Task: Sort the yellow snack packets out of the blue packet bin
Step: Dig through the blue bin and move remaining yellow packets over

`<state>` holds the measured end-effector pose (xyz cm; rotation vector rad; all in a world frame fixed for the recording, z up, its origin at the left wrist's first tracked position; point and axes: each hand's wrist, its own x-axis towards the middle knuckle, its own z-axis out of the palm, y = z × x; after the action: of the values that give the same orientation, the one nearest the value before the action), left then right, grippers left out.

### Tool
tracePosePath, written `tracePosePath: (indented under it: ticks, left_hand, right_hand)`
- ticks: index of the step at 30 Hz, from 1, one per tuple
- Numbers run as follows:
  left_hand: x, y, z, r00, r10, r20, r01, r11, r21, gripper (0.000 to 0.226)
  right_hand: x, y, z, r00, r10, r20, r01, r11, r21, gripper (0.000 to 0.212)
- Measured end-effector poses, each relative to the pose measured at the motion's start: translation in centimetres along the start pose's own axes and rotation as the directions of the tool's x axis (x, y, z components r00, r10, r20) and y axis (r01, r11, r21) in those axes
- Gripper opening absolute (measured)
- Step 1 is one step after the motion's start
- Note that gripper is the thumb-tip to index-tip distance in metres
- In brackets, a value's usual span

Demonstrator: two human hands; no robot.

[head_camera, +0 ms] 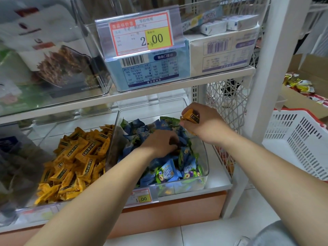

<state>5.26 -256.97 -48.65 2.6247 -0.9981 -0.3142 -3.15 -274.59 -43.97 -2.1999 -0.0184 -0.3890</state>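
A clear bin (204, 157) on the lower shelf holds several blue and green snack packets (168, 172). My right hand (205, 124) hovers over its back right corner and grips yellow snack packets (190, 116). My left hand (160, 143) is down among the blue packets in the middle of the bin, fingers curled into the pile; what they hold is hidden. To the left, a second clear bin (113, 132) is heaped with several yellow packets (76, 160).
The upper shelf (159, 90) hangs close above the bins with clear boxes and a 2.00 price tag (142, 33). A white shelf post (262, 82) stands right of my right hand. A white plastic basket (298, 139) and a cardboard box (305, 98) of snacks lie further right.
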Motion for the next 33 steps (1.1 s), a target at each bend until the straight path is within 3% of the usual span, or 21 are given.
tracePosePath:
  ticks: [3,6,11,14,17,19,21,23,27,31,33]
  left_hand:
    - [0.9,-0.6,-0.2,0.979,0.021,0.203,-0.056,0.984,0.168,0.037]
    - [1.6,-1.2,-0.1,0.934,-0.086,0.347,-0.074,0.903,0.424,0.058]
    - [2.3,-1.3,-0.3,0.949,-0.137,0.284,-0.048,0.827,0.560,0.050]
    - [2.2,-1.7,-0.3,0.954,-0.126,0.270,-0.045,0.835,0.549,0.043]
    - [1.4,-2.6,-1.0,0.982,-0.018,0.189,-0.044,0.946,0.321,0.016]
    - [0.4,-3.2,-1.9,0.999,0.033,0.010,-0.033,0.997,0.073,0.015]
    - [-0.9,-3.0,-3.0,0.981,-0.007,-0.195,-0.031,0.981,-0.191,0.014]
    - [-2.3,-2.0,-4.2,0.952,-0.057,-0.300,-0.074,0.910,-0.407,0.014]
    - [-4.3,1.1,-5.1,0.941,-0.143,-0.306,-0.136,0.668,-0.732,0.017]
    - [-4.5,3.6,-5.1,0.889,-0.267,-0.372,-0.210,0.485,-0.849,0.008]
    - [-4.2,4.5,-4.9,0.871,-0.307,-0.383,-0.235,0.425,-0.874,0.008]
  right_hand:
    - [-0.1,0.1,-0.1,1.000,-0.005,-0.001,0.005,1.000,0.000,0.020]
    - [-0.1,0.1,-0.3,1.000,-0.004,0.010,0.004,1.000,0.003,0.020]
    - [-0.3,0.5,-0.4,1.000,-0.024,0.014,0.023,1.000,0.018,0.020]
    - [-0.4,0.6,-0.6,0.999,-0.031,0.016,0.030,0.999,0.018,0.020]
    - [-0.3,0.6,-0.6,0.999,-0.032,0.016,0.032,0.999,0.016,0.019]
    - [-0.2,0.6,-0.5,0.999,-0.038,0.007,0.038,0.999,-0.003,0.019]
    - [-0.1,0.4,-0.3,0.999,-0.034,-0.006,0.034,0.999,0.002,0.020]
    - [0.1,-0.1,-0.1,0.999,-0.032,-0.024,0.033,0.999,0.012,0.019]
    - [0.3,-1.9,0.3,0.998,-0.024,-0.064,0.029,0.997,0.078,0.017]
    - [-0.2,-3.2,0.1,0.989,0.140,0.053,-0.149,0.909,0.389,0.015]
    - [-0.5,-3.3,-0.3,0.982,0.142,0.122,-0.182,0.884,0.432,0.027]
